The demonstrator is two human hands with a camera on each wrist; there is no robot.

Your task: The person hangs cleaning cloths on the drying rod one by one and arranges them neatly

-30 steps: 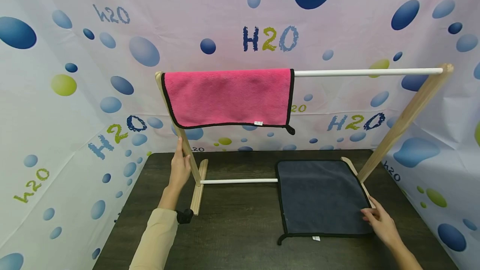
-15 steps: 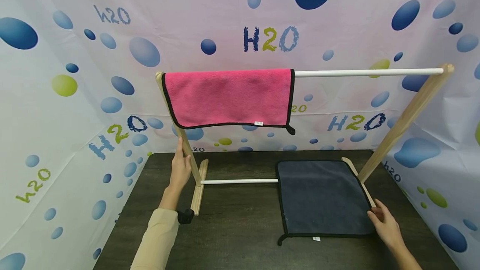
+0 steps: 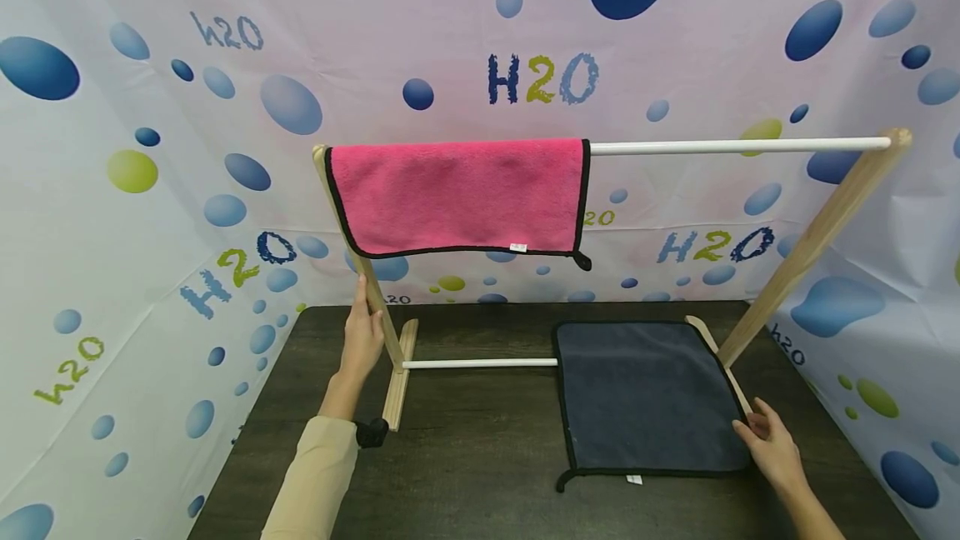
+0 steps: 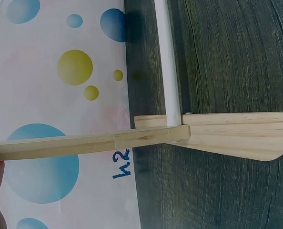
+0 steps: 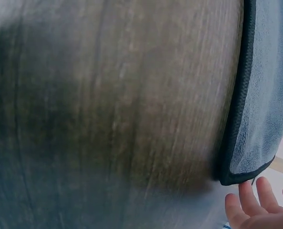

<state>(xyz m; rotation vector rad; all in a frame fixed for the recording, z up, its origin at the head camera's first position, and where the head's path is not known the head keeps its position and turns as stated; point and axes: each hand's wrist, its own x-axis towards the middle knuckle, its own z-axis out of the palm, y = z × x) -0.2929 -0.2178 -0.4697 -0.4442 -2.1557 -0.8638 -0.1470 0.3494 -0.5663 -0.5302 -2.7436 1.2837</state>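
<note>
A pink towel [image 3: 461,198] with black trim hangs over the left part of the upper white rod [image 3: 738,147] of a wooden rack. My left hand [image 3: 362,340] touches the rack's left upright [image 3: 388,338], its index finger straight along it. That upright also crosses the left wrist view, where just a bit of the hand shows at the left edge. Over the lower white rod [image 3: 480,363] lies a dark grey towel [image 3: 648,398], covering its right part. My right hand [image 3: 772,448] is at that towel's right edge, fingers loosely spread beside its corner in the right wrist view.
The rack's left foot [image 3: 401,375] and right upright [image 3: 813,248] stand on a dark wood-grain table [image 3: 465,473]. A printed curtain with blue drops surrounds the table at the back and sides.
My right hand has shifted slightly right, its thumb and fingers drawing back from the grey towel's surface to its edge. My left hand and both towels stay in place.
</note>
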